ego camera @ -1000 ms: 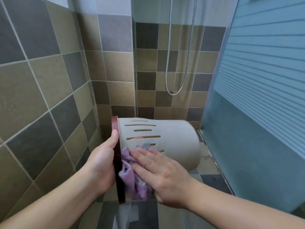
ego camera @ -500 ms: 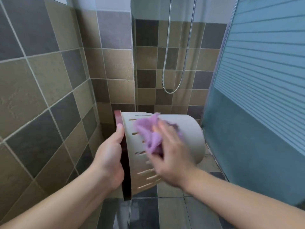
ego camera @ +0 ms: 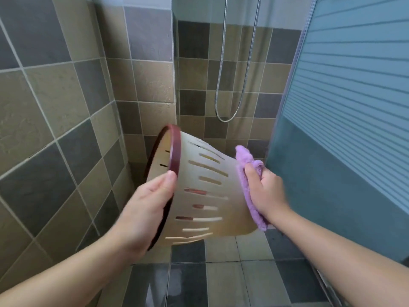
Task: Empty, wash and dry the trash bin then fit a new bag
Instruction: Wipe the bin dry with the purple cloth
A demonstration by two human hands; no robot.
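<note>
- Since the earlier frames the purple cloth [ego camera: 251, 187] and right hand [ego camera: 266, 191] have slid off the bin's slotted side wall to its base end at right; before, they were near the rim, then mid-wall.
- Trash bin [ego camera: 205, 191] also swung: base now points right and slightly down, mouth turned up-left, more of the inside showing than before.
- Bin is beige, with rows of slots in the wall and a dark red rim ring [ego camera: 174, 156]; held in the air on its side above the tiled floor [ego camera: 221, 284], touching no surface.
- Left hand [ego camera: 146, 209] grips the rim at its lower near edge, thumb over the ring's outer face, fingers curled behind; it kept this hold throughout.
- Right hand fingers curled round the bunched cloth, pressing it against the bin's bottom edge; cloth hangs down past the wrist side.
- Slight motion blur on bin and right hand.
- Inside of the bin mostly hidden, contents cannot tell.
- Tiled wall [ego camera: 44, 129] in brown and grey at left and behind.
- Shower hose [ego camera: 223, 116] loops down the back wall, behind a glass panel.
- Frosted striped shower door [ego camera: 354, 107] at right, near the right hand, not touching.
</note>
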